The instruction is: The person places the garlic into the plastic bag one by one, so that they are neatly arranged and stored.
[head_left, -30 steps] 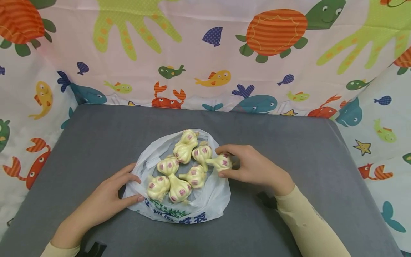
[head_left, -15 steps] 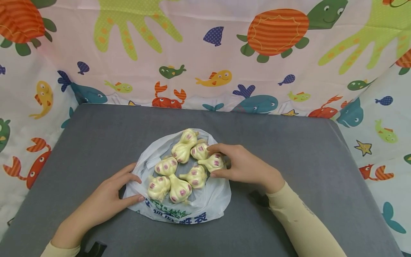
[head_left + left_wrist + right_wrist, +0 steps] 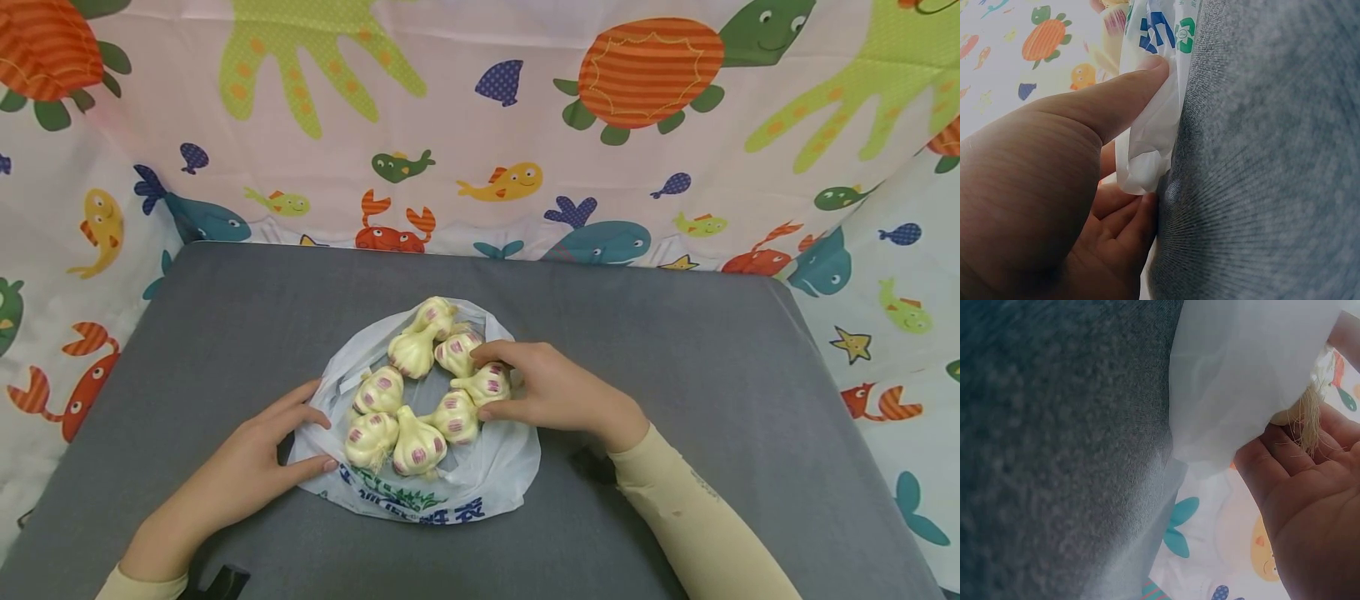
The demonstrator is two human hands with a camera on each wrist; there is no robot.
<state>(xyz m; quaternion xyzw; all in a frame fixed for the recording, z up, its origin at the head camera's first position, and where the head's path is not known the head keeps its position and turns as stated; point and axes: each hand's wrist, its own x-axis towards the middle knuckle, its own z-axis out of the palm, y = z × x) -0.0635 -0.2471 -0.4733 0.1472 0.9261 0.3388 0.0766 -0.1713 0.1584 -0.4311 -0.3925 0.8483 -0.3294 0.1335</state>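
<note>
A white plastic bag [image 3: 495, 479] with blue and green print lies spread on the table, its mouth facing up. Several garlic bulbs [image 3: 418, 446], pale with purple patches, sit in a ring inside it. My right hand [image 3: 562, 387] grips one garlic bulb [image 3: 491, 383] between thumb and fingers at the bag's right side. Stringy roots of that bulb [image 3: 1311, 422] show against the palm in the right wrist view. On the left, my left hand [image 3: 251, 454] holds the bag's edge, the thumb [image 3: 1129, 94] on the printed side and the fingers beyond the plastic.
Grey cloth [image 3: 660, 333] covers the table under the bag. A curtain [image 3: 435, 75] printed with sea animals hangs behind the table and along both sides.
My right hand has moved left with its bulb, further into the bag. The bulbs at the back and left of the ring have shifted left. My left hand has stayed in place.
</note>
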